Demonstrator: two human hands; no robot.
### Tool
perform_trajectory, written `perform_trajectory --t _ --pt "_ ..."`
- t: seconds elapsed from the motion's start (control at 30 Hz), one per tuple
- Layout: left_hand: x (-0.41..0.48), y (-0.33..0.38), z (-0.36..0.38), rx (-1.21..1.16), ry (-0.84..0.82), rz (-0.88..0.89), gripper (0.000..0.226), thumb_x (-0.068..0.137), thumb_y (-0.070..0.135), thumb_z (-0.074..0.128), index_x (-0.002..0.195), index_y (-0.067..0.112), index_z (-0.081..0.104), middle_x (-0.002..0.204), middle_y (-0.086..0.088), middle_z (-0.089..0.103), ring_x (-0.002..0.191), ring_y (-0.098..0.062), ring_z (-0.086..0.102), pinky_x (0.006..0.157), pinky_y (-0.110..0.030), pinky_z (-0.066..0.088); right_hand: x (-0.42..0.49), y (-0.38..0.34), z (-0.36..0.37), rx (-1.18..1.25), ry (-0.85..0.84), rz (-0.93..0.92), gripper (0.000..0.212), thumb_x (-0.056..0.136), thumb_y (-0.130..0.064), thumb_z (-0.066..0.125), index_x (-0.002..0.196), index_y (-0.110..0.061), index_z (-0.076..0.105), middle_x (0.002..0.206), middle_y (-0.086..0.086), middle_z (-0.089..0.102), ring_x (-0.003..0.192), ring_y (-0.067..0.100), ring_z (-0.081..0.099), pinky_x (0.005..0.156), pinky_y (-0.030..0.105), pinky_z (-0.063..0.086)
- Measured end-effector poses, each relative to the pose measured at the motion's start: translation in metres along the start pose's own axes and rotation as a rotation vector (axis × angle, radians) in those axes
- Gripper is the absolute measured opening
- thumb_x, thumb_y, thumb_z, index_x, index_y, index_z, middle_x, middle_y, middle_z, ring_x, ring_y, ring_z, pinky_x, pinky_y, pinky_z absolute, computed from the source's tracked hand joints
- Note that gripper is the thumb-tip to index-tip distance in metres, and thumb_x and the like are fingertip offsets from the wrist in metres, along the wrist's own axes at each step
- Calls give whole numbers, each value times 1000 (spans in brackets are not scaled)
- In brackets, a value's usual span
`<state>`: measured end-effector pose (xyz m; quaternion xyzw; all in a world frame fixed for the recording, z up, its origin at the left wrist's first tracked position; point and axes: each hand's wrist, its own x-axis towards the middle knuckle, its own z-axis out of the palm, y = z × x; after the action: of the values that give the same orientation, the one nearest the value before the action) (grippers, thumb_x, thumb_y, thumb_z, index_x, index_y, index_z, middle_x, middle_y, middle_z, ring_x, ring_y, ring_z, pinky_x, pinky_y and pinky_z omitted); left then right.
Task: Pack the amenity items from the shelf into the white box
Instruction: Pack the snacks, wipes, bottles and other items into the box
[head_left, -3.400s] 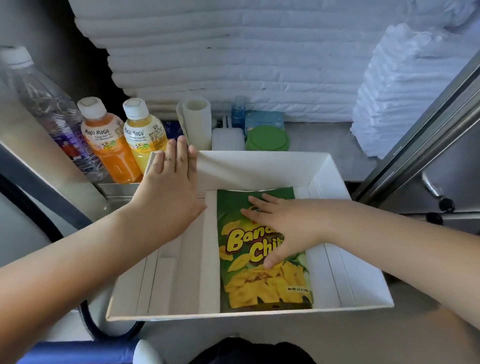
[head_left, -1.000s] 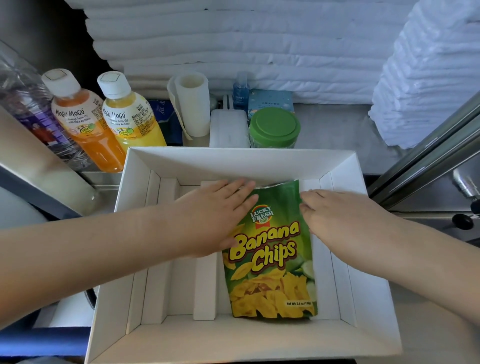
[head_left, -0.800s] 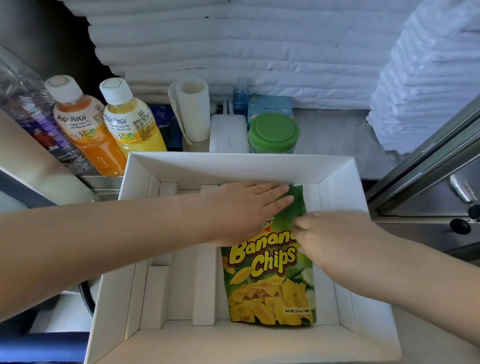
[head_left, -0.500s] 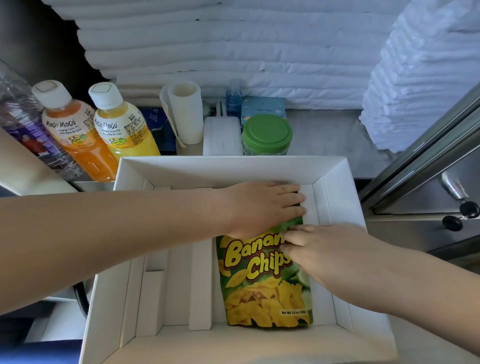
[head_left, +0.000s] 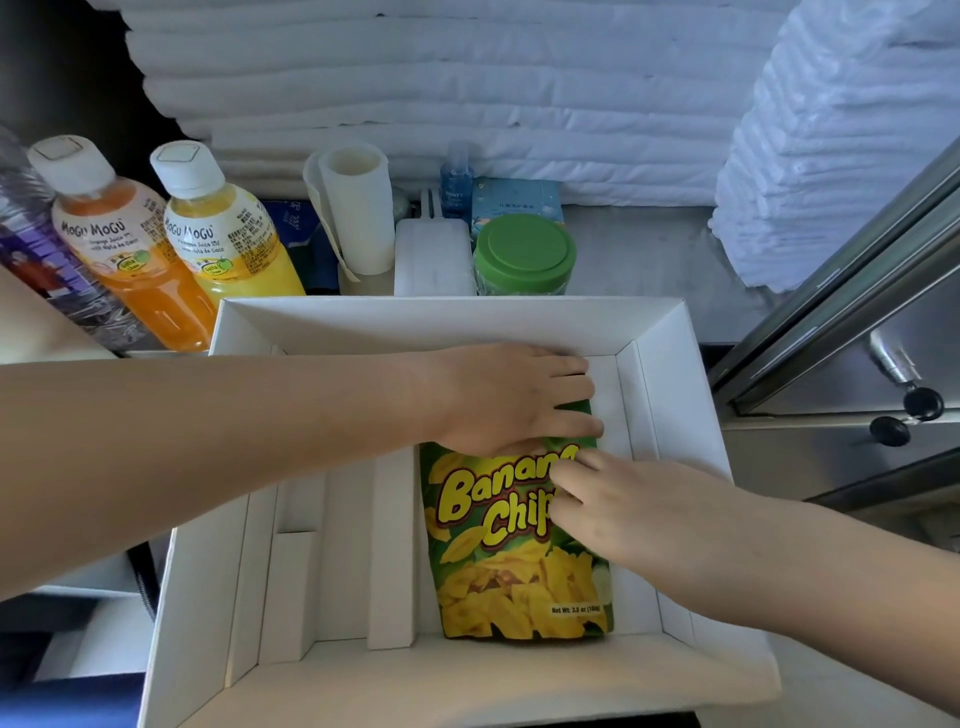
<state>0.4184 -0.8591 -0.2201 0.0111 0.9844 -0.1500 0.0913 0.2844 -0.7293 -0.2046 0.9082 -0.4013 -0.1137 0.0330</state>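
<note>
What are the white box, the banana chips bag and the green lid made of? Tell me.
White box: apparently matte paperboard, given folded walls and creased dividers. Banana chips bag: probably glossy printed plastic film; sheen, wrinkles. Green lid: seemingly smooth moulded plastic, with raised ring.

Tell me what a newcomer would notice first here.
The bright green banana chips bag lies flat in the right compartment of the white box, with the left hand pressing its far end and the right hand touching its right side. Beyond the box's far left corner stand an orange juice bottle and a yellow juice bottle.
</note>
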Motion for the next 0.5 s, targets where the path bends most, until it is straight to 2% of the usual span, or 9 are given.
perform_trajectory --t 0.07,0.13,0.23,0.33,0.43,0.5 --pt "0 -1 0 -4 2 12 49 99 41 30 144 23 24 141 -11 35 137 -33 22 114 -42 16 2 -1 2 26 44 -26 30 41 -19 90 56 -15 64 60 1 58 49 13 54 31 16 34" --pt "1 -3 -1 6 -1 21 49 98 43 31 144 24 24 141 -11 35 136 -34 23 113 -43 18 2 -2 7 -2 63 -93 31 41 -25 91 58 -16 66 61 0 59 49 12 55 31 16 33" --pt "2 -4 0 25 -10 36 52 97 45 33 144 26 22 141 -10 34 136 -33 22 112 -43 19 6 -6 12 -72 13 -142 26 50 -32 87 64 -22 68 67 -4 61 56 9 56 33 16 38" --pt "1 -5 0 21 18 35 54 97 47 34 145 28 22 141 -8 35 136 -31 22 113 -40 16 13 -4 14 -218 -88 -263 14 70 -35 74 77 -25 67 77 -8 64 64 7 58 40 17 45" --pt "-1 -6 1 -9 20 29 54 97 47 34 146 29 21 142 -7 33 137 -30 20 113 -41 17 15 6 9 -270 -102 -337 13 67 -37 76 71 -30 65 71 -12 61 59 4 55 38 16 45" --pt "-1 -6 1 -10 7 27 55 97 47 34 147 29 19 143 -6 32 138 -29 19 113 -41 18 14 9 12 -268 -118 -388 16 66 -32 78 68 -28 62 70 -11 58 59 6 53 38 18 44"
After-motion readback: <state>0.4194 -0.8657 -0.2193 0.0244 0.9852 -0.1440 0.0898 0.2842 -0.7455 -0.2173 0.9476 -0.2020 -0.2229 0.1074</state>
